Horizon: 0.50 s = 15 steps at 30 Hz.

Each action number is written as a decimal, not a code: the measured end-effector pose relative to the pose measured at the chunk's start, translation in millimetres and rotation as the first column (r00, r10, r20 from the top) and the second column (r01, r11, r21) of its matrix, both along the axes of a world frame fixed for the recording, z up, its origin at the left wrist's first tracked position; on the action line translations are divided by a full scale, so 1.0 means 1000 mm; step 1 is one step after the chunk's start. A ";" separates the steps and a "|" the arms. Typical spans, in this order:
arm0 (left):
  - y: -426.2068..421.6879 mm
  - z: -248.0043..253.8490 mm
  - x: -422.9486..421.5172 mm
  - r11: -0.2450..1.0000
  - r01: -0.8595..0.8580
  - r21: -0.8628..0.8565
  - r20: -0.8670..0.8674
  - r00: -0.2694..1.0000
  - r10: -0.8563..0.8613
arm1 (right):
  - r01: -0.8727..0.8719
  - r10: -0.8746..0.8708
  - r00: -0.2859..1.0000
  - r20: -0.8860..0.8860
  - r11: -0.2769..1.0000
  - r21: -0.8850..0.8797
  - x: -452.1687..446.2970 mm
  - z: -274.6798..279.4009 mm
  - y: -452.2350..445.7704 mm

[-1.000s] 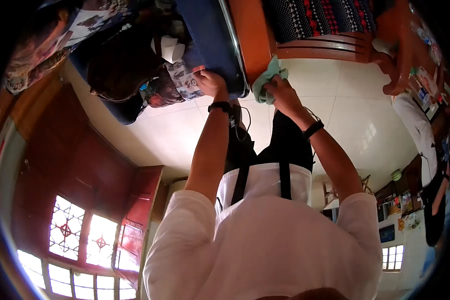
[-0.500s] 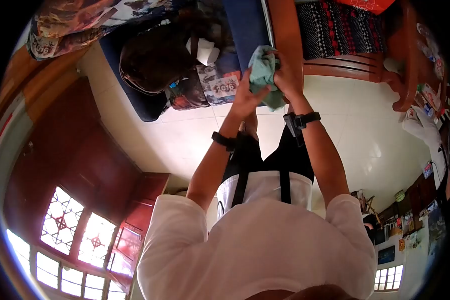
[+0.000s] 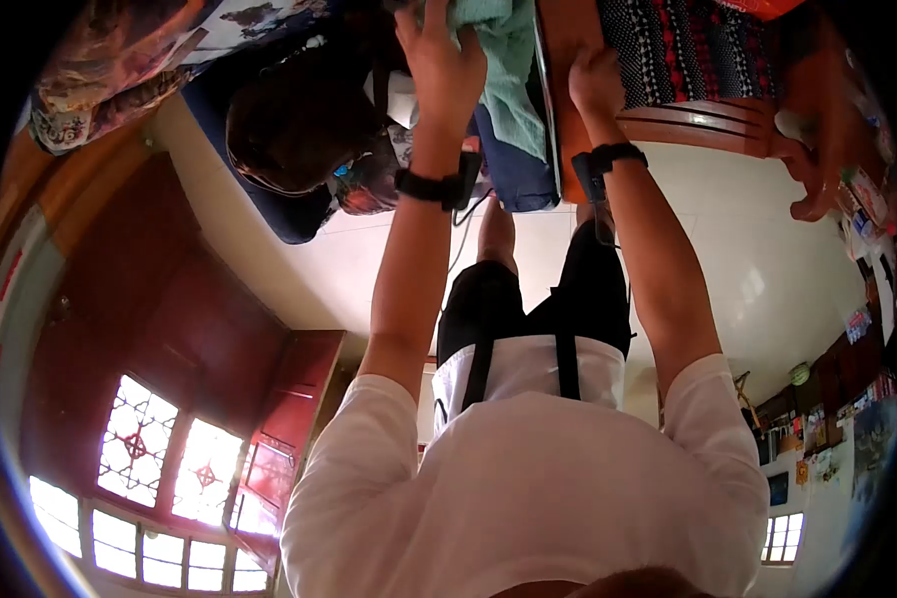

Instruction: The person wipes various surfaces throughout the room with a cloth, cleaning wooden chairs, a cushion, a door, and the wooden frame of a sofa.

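Observation:
A pale green cloth [image 3: 513, 75] lies spread over the dark blue cushion [image 3: 516, 177], along its right side. My left hand [image 3: 444, 70] is at the cloth's left edge with its fingers apart; the fingertips reach the top of the view. My right hand [image 3: 596, 85] is closed, fingers curled, over the reddish-brown wooden surface [image 3: 558, 25] to the right of the cloth. Whatever may be inside that hand is hidden. Each wrist wears a black strap with a small device.
A dark brown rounded bag-like object [image 3: 299, 130] sits left of my left hand. A black, white and red patterned textile [image 3: 683, 55] covers the wooden seat [image 3: 708, 128] at right. A red cabinet [image 3: 120, 249] stands at left above the tiled floor [image 3: 708, 229].
The cloth was bunched between both hands; now it is spread on the blue cushion. My hands have moved apart and farther forward, the right one onto the wood side.

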<state>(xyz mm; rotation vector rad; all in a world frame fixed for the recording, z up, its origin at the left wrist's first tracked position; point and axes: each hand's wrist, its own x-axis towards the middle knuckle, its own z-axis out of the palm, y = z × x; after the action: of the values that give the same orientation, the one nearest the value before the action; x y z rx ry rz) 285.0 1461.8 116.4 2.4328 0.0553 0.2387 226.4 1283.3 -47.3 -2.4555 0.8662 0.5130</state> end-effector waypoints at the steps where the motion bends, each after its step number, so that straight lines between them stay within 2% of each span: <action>1: 0.005 -0.003 0.015 1.000 0.004 0.009 -0.003 1.000 -0.004 | 0.004 -0.004 1.000 -0.003 1.000 0.009 0.006 0.007 0.005; 3: 0.015 -0.013 0.047 0.983 0.185 -0.011 0.184 0.966 -0.180 | 0.035 -0.030 0.998 0.058 0.995 -0.091 0.006 0.014 0.009; 5: 0.008 -0.017 0.059 0.971 0.195 -0.135 0.089 0.979 -0.184 | 0.057 -0.049 0.997 0.060 0.989 -0.137 0.009 0.011 0.012; 7: 0.007 -0.047 0.060 0.953 0.218 -0.210 0.023 0.976 -0.218 | 0.074 -0.065 0.996 0.053 0.980 -0.184 0.007 0.008 0.013; 8: 0.008 -0.071 0.049 0.950 0.313 0.016 0.035 0.949 -0.313 | 0.080 -0.065 0.995 0.080 0.977 -0.197 0.008 0.006 0.014; 9: 0.007 -0.089 0.040 0.888 0.393 0.238 0.028 0.911 -0.411 | 0.090 -0.068 0.992 0.108 0.973 -0.212 0.010 0.004 0.015; 10: 0.001 -0.086 0.033 0.887 0.401 0.229 0.024 0.909 -0.417 | 0.094 -0.073 0.992 0.101 0.971 -0.220 0.011 0.006 0.015; 12: -0.007 -0.072 0.008 0.954 0.298 0.034 -0.070 0.953 -0.295 | 0.083 -0.071 0.995 0.067 0.974 -0.209 0.011 0.012 0.016; 14: 0.005 -0.089 -0.026 0.929 0.368 -0.026 -0.149 0.918 -0.368 | 0.105 -0.085 0.992 0.090 0.963 -0.247 0.009 0.009 0.015; 15: 0.004 -0.078 -0.044 0.946 0.313 -0.081 -0.242 0.915 -0.324 | 0.113 -0.083 0.989 0.122 0.957 -0.267 0.010 0.005 0.018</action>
<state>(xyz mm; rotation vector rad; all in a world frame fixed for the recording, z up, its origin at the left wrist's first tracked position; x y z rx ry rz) 241.3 1466.1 38.7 2.3742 -0.2218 -0.2191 236.8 1301.0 -41.9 -2.6407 1.0688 0.2321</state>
